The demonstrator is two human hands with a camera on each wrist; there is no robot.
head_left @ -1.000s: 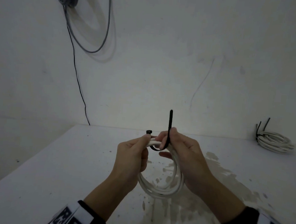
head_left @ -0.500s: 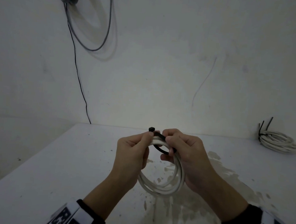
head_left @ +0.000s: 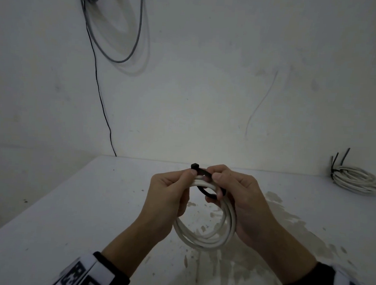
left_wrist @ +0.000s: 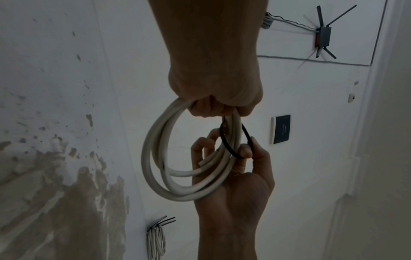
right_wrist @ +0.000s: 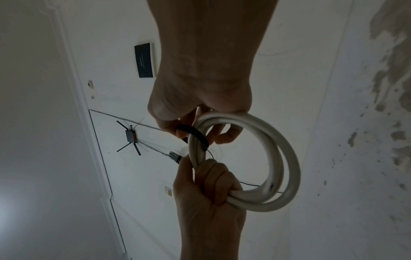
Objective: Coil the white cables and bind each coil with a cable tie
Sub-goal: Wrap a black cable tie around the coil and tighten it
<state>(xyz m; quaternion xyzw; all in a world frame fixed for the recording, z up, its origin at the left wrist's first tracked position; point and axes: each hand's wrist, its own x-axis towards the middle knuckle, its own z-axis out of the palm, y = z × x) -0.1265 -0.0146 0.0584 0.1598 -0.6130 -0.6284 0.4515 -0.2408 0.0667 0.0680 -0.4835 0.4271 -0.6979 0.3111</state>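
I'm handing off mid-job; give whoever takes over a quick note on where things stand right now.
Left hand grips the white cable coil at its top, above the table. Right hand pinches the black cable tie, looped loosely round the coil's strands.
Done: finished coils lie tied at the far right.
Left: tighten this tie; whether its tail is threaded can't be seen.
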